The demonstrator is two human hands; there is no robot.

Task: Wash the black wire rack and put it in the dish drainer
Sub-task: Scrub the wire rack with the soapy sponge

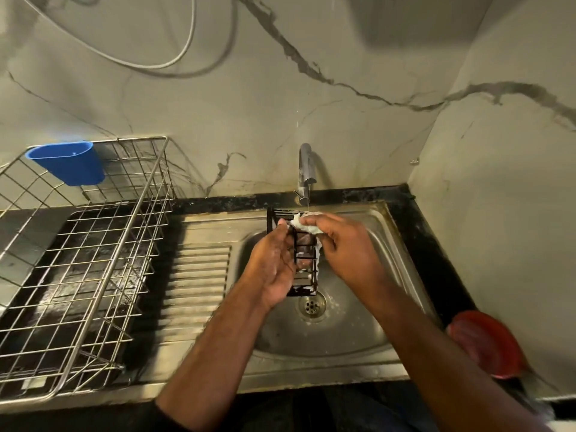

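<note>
The rack (304, 257) is at the frame's centre, held upright over the sink (389, 232) under the tap (305, 169). The left hand (274, 263) has its grip clamped round the rack's left side; the right hand (343, 244) pinches a soapy white cloth (304, 224) against its top. Soap on the left palm could let the wet wire slip, I judge, dropping the rack toward the plughole (311, 305). The drainer (81, 260) sits well apart at left on the desk, so dripping in transit is likely.
</note>
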